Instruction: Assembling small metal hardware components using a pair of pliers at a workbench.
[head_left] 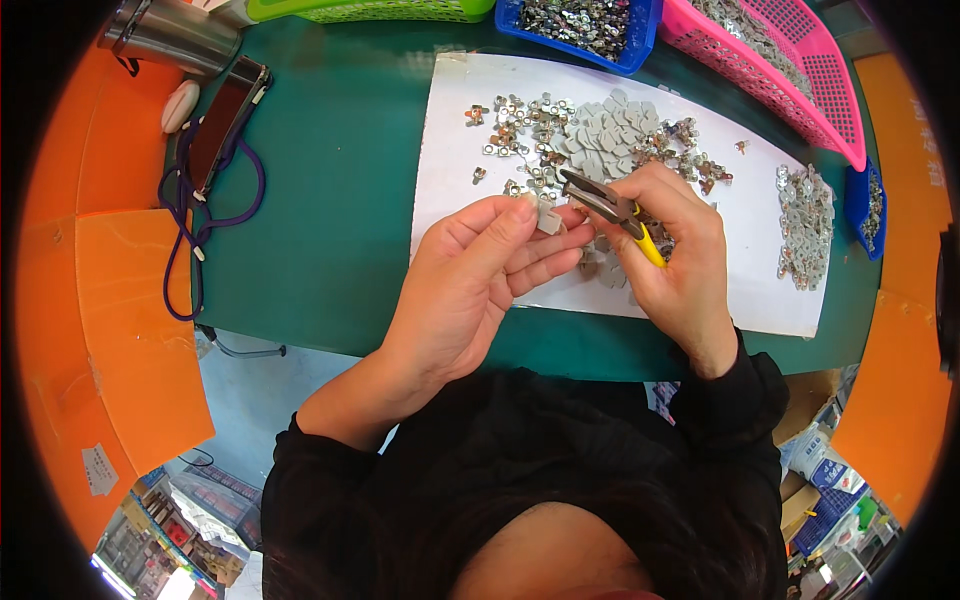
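Note:
My left hand [470,265] pinches a small light-grey flat piece [548,219] between thumb and fingers. Closed around yellow-handled pliers [622,212], my right hand [680,245] holds them with the dark jaws pointing up and left, just above the grey piece. Whether the jaws touch the piece I cannot tell. Beyond both hands, a heap of similar grey pieces [612,130] lies on a white board [450,130]. Small shiny metal clips [515,122] are scattered to its left, and more metal clips [690,150] with coppery parts lie to its right.
A pile of assembled-looking grey pieces [805,225] lies at the board's right. Behind stand a blue basket [640,35], a pink basket [835,115] and a green basket [375,10]. A phone [225,130] with a purple cord [262,190] and a steel cup [185,38] are at left.

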